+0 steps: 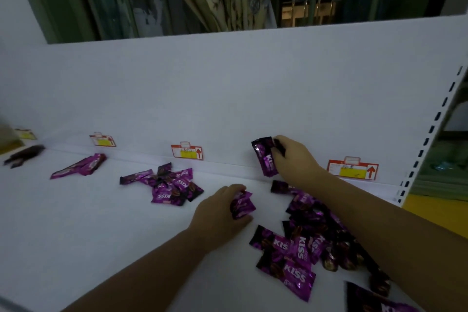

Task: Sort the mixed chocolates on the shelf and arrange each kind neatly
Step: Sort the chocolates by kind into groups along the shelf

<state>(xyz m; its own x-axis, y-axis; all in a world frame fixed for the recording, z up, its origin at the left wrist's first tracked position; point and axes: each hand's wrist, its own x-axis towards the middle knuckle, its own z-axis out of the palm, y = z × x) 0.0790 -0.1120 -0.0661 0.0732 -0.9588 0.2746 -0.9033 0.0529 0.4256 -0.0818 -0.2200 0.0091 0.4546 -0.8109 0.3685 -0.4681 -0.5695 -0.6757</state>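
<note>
Head view: sorting judged partly done, left hand (217, 208) clamped on purple packets (243, 204) just left of the mixed pile (311, 243), right hand (293, 159) clamped on a KISS packet (266, 157) behind it, smaller groups (169, 185) further left on the shelf (101, 223), the bulk unsorted.

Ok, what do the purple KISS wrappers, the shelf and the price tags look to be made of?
Purple KISS wrappers: likely thin metallised plastic film, glossy; they glint and crinkle at the ends. Shelf: smooth matte white, perhaps painted metal or laminate; cannot tell which. Price tags: apparently printed paper or card, flat and dull.
</note>
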